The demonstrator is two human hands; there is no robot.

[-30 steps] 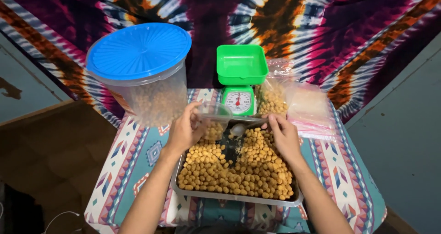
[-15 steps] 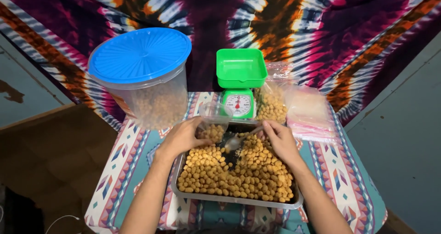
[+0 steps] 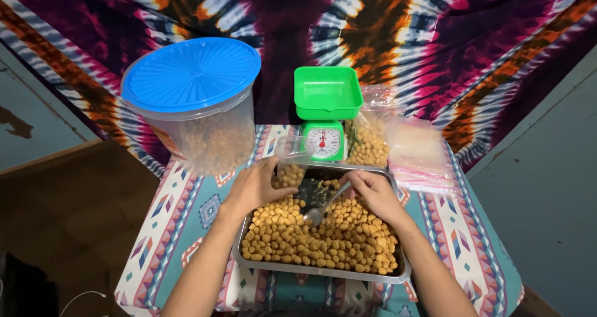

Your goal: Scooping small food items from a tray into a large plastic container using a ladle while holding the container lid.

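Note:
A metal tray (image 3: 323, 272) full of small round golden snack balls (image 3: 323, 239) lies on the patterned table. My left hand (image 3: 254, 187) holds a clear plastic bag (image 3: 290, 165) upright at the tray's far left corner; the bag has some balls in it. My right hand (image 3: 373, 192) grips a metal spoon (image 3: 323, 206), its bowl down among the balls near the tray's middle. A bare dark patch of tray shows between the hands.
A green kitchen scale (image 3: 326, 115) with a square pan stands behind the tray. A big clear tub with a blue lid (image 3: 193, 99) is at the back left. Filled bags (image 3: 368, 139) and a stack of empty bags (image 3: 418, 152) lie at the back right.
My left hand has shifted left and raised the bag more upright. My right hand has lowered the spoon into the balls near the tray's middle.

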